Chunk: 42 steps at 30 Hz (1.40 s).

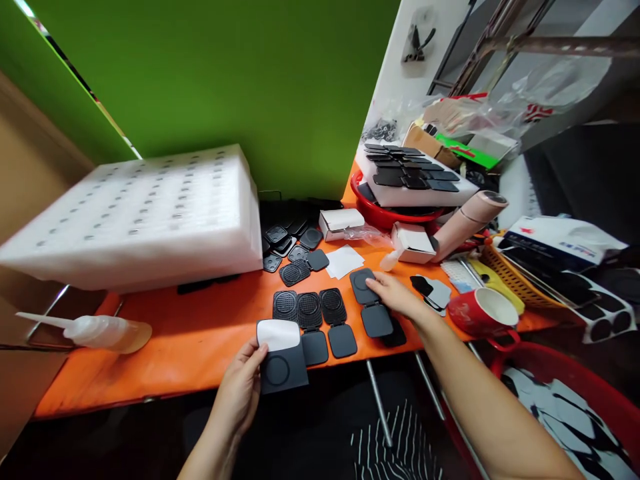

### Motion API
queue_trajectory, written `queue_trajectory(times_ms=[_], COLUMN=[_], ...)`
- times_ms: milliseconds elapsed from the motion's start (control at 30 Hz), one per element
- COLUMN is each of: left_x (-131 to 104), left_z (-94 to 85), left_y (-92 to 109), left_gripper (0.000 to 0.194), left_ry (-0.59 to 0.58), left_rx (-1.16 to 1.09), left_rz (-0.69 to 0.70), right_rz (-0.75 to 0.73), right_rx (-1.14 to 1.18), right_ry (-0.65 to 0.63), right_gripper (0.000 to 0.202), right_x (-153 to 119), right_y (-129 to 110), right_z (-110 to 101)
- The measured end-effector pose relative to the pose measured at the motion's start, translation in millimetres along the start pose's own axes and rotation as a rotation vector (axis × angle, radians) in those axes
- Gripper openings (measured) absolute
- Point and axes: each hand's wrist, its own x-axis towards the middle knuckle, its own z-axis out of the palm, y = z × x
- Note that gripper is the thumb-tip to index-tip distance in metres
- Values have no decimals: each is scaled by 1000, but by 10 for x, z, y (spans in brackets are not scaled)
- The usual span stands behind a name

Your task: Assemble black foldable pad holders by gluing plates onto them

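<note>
My left hand point(243, 380) pinches a dark square card point(293, 379) with a round outline on its face. A white rounded panel with a dark edge point(277, 335) lies over the card's upper part, under my thumb. To the right, my right hand point(393, 292) has its thumb and fingers on the upper panel of a black hinged two-panel piece point(376, 321) at the table's front edge. Between my hands, several similar hinged pieces point(333, 305) lie unfolded in a row, with ribbed upper panels and smooth lower ones. The right fingertips are partly hidden.
A big white foam block point(145, 247) and a squeeze bottle point(107, 333) occupy the left of the orange table point(165, 343). Loose black pieces point(287, 240) are heaped behind. On the right stand a red basin point(373, 212), a pink tumbler point(473, 220) and a red mug point(483, 313).
</note>
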Motion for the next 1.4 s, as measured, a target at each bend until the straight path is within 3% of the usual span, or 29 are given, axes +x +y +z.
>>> queue_trajectory(times_ms=[267, 433, 633, 733, 933, 1033, 1100, 1200, 1267, 1333, 1400], left_x=[-35, -35, -29, 27, 315, 422, 426, 341, 266, 205, 160], left_z=[162, 181, 170, 75, -323, -474, -503, -428, -306, -139, 64], left_y=[-83, -105, -114, -6, 308, 339, 306, 197, 80, -76, -254], left_gripper=[46, 40, 34, 34, 28, 38, 55, 66, 51, 33, 27], left_ry=[-110, -119, -89, -15, 273, 351, 425, 509, 399, 156, -80], left_rx=[57, 83, 57, 56, 47, 107, 242, 671, 902, 1022, 1137], left_rz=[25, 11, 61, 134, 325, 368, 463, 712, 871, 952, 991], right_rz=[23, 40, 3, -11, 28, 25, 24, 41, 67, 96, 123], right_rx=[-375, -484, -416, -293, 97, 251, 312, 342, 318, 259, 169], right_ry=[-26, 83, 226, 331, 575, 680, 714, 699, 663, 627, 601], right_gripper=[25, 34, 23, 20, 39, 41, 41, 41, 40, 38, 34], right_x=[-120, -164, -316, -420, -476, -437, -406, -359, -330, -308, -300], right_y=[219, 208, 230, 286, 449, 510, 548, 607, 647, 690, 737], right_z=[279, 336, 330, 275, 25, -122, -202, -262, -259, -238, -219])
